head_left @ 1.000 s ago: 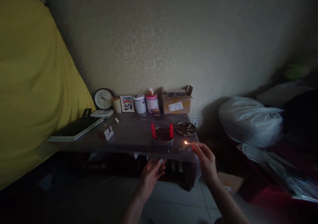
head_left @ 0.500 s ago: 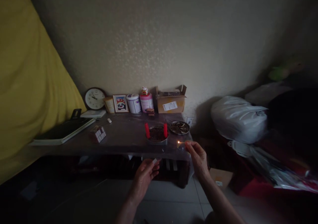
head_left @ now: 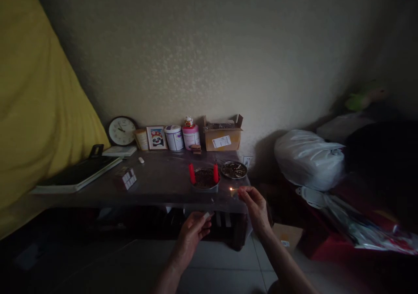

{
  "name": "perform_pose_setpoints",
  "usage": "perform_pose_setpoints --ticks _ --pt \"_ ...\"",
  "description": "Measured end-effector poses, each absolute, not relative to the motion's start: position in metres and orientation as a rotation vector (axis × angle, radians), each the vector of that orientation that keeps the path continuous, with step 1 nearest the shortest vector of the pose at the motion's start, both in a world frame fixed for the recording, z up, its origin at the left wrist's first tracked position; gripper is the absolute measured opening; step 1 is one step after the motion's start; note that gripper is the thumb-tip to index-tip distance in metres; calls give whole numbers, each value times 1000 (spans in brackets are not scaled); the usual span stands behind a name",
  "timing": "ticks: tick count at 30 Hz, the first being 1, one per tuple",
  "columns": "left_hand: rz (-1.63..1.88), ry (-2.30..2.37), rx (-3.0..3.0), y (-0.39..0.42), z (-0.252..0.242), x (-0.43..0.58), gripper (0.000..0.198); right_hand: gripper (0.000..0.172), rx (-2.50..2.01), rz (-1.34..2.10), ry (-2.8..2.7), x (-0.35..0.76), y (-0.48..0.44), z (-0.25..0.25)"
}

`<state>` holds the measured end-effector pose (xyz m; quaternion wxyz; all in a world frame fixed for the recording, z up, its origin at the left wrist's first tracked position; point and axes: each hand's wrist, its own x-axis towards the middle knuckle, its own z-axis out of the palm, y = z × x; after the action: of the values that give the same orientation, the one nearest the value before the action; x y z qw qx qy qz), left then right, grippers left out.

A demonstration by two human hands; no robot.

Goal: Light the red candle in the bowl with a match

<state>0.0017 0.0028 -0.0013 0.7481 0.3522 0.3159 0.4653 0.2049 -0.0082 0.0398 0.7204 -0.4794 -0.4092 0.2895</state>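
Note:
My right hand (head_left: pixel 255 206) pinches a lit match (head_left: pixel 234 191), its small flame at the near right edge of a low table (head_left: pixel 163 185). My left hand (head_left: pixel 193 231) is closed on a small matchbox (head_left: pixel 207 215) below the table's front edge. On the table just beyond the flame sits a round metal dish (head_left: pixel 204 179) with two short red candles (head_left: pixel 192 173) standing upright at its left and right sides. The flame is right of the dish and apart from both candles.
A second metal dish (head_left: pixel 234 169) sits right of the first. Along the wall stand a clock (head_left: pixel 119 131), a framed picture (head_left: pixel 156 137), jars (head_left: pixel 174 137) and a cardboard box (head_left: pixel 222 135). A cube puzzle (head_left: pixel 128 177) and a flat board (head_left: pixel 76 176) lie left. Bags (head_left: pixel 307 159) pile right.
The burning match and my right hand have moved left and slightly closer to the dish with the candles. The flame looks smaller. My left hand has stayed low with the matchbox.

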Motion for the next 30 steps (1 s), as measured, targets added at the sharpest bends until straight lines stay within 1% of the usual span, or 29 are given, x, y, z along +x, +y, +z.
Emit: perform_pose_setpoints --ticks 6,13,30 --pt "1011 687 793 5 -6 3 20 22 -1004 674 -937 203 1 44" --pt "1032 672 817 7 -13 2 19 21 -975 684 -944 198 12 58" --pt "1005 666 834 10 -13 2 22 24 -986 549 -994 193 51 66"
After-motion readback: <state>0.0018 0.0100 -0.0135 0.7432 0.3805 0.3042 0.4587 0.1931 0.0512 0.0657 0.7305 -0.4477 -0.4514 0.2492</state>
